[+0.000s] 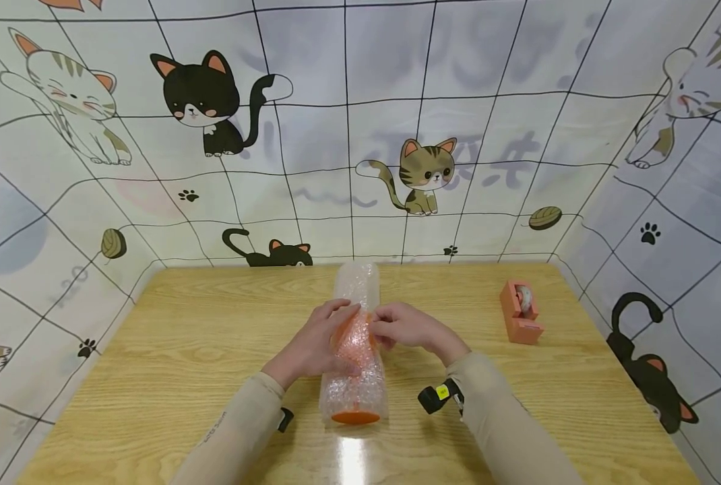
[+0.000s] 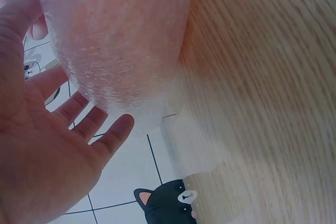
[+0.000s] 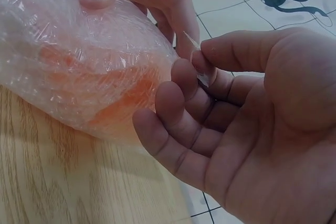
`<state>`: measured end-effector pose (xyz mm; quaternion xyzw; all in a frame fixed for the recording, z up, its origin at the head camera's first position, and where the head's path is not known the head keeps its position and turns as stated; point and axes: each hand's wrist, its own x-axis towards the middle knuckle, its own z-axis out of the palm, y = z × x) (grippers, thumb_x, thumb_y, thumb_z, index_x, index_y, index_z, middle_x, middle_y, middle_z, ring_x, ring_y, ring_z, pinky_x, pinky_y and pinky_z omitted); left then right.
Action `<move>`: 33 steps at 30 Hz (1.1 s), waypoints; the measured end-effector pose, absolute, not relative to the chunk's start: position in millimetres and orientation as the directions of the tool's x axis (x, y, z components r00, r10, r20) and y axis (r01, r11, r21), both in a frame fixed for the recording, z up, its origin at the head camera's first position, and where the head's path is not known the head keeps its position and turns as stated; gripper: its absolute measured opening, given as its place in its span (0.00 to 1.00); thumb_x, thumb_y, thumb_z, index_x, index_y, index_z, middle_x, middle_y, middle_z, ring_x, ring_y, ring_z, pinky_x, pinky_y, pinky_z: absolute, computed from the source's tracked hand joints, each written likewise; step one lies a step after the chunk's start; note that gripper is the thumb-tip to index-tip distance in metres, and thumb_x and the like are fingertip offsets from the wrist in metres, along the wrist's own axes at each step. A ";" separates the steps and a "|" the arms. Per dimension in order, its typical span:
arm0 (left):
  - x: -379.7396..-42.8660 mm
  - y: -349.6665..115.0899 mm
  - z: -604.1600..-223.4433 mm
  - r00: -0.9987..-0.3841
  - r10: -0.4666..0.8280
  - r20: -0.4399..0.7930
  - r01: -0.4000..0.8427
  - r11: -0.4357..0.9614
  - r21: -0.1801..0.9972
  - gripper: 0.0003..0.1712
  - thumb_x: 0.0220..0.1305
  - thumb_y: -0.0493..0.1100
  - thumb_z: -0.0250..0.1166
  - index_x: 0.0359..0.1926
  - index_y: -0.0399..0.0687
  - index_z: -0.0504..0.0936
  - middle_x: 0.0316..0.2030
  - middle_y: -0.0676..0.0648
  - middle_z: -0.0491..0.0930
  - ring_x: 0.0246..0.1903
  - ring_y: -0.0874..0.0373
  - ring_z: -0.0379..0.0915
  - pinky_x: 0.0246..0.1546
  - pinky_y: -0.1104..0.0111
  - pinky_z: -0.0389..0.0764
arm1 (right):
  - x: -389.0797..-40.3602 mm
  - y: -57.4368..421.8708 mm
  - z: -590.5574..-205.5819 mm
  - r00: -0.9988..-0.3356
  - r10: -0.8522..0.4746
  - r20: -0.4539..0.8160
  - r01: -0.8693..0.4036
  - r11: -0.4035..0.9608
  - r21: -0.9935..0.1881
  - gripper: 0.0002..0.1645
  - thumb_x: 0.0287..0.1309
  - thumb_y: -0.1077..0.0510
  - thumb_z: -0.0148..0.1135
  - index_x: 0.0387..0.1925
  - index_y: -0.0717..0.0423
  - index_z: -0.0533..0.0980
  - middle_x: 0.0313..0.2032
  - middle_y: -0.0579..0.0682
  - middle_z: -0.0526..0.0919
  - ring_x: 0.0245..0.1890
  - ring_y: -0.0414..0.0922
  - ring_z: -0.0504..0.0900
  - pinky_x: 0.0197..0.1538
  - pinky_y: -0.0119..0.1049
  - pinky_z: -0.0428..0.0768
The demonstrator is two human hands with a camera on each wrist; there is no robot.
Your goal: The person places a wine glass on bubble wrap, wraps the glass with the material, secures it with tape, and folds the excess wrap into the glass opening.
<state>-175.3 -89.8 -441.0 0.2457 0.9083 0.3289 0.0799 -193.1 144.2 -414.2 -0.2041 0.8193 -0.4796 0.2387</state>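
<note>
A long roll of bubble wrap (image 1: 360, 394) lies on the table, around an orange object (image 1: 356, 418) whose rounded end shows at the near side. My left hand (image 1: 324, 340) rests across the roll's left side and top. In the left wrist view its fingers (image 2: 113, 137) are spread, nearly straight, against the wrap. My right hand (image 1: 412, 328) is at the roll's right side. Its thumb and index finger pinch a small clear strip (image 3: 202, 80) that looks like tape; the other fingers are loosely bent beside the wrap.
To the right on the wooden table (image 1: 203, 310) stands a pink tape dispenser (image 1: 521, 330) with a roll of clear tape in it. A cat-patterned cloth (image 1: 318, 148) hangs behind the table and along both sides.
</note>
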 end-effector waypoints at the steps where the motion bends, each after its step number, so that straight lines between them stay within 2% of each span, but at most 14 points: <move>1: -175.3 -89.7 -441.0 -0.866 0.500 0.017 0.395 0.662 0.637 0.63 0.43 0.51 0.87 0.79 0.56 0.64 0.78 0.49 0.56 0.77 0.45 0.50 0.70 0.44 0.67 | -193.5 143.1 -414.1 -0.804 -0.562 -0.196 -0.106 0.460 -0.882 0.14 0.71 0.57 0.56 0.29 0.59 0.75 0.24 0.50 0.78 0.26 0.43 0.76 0.38 0.45 0.81; 6: -175.2 -89.5 -441.0 -0.863 0.504 0.020 0.401 0.661 0.635 0.63 0.43 0.51 0.87 0.79 0.56 0.64 0.78 0.48 0.56 0.77 0.45 0.50 0.70 0.44 0.67 | -195.1 139.3 -414.5 -0.810 -0.553 -0.195 -0.116 0.477 -0.871 0.14 0.70 0.58 0.56 0.27 0.59 0.75 0.23 0.50 0.78 0.24 0.43 0.75 0.33 0.38 0.76; 17: -174.6 -90.2 -442.9 -0.856 0.516 0.024 0.416 0.661 0.624 0.64 0.42 0.52 0.87 0.79 0.55 0.63 0.78 0.48 0.56 0.77 0.45 0.50 0.71 0.45 0.66 | -195.0 131.4 -416.3 -0.832 -0.511 -0.215 -0.104 0.525 -0.845 0.15 0.69 0.57 0.58 0.26 0.60 0.75 0.21 0.48 0.76 0.21 0.43 0.74 0.28 0.33 0.71; 25: -174.9 -90.3 -442.2 -0.858 0.513 0.025 0.415 0.664 0.622 0.63 0.42 0.52 0.87 0.79 0.55 0.64 0.78 0.48 0.56 0.77 0.45 0.50 0.71 0.45 0.66 | -194.7 124.0 -415.8 -0.865 -0.442 -0.239 -0.100 0.618 -0.780 0.16 0.66 0.56 0.62 0.21 0.54 0.73 0.16 0.44 0.72 0.17 0.39 0.69 0.25 0.31 0.67; 33: -174.9 -90.9 -441.0 -0.854 0.519 0.028 0.420 0.659 0.624 0.63 0.43 0.51 0.87 0.79 0.54 0.63 0.78 0.47 0.56 0.77 0.44 0.50 0.71 0.45 0.66 | -192.4 120.1 -413.2 -0.884 -0.375 -0.280 -0.048 0.668 -0.743 0.20 0.67 0.53 0.64 0.19 0.53 0.72 0.14 0.45 0.72 0.17 0.41 0.70 0.23 0.31 0.66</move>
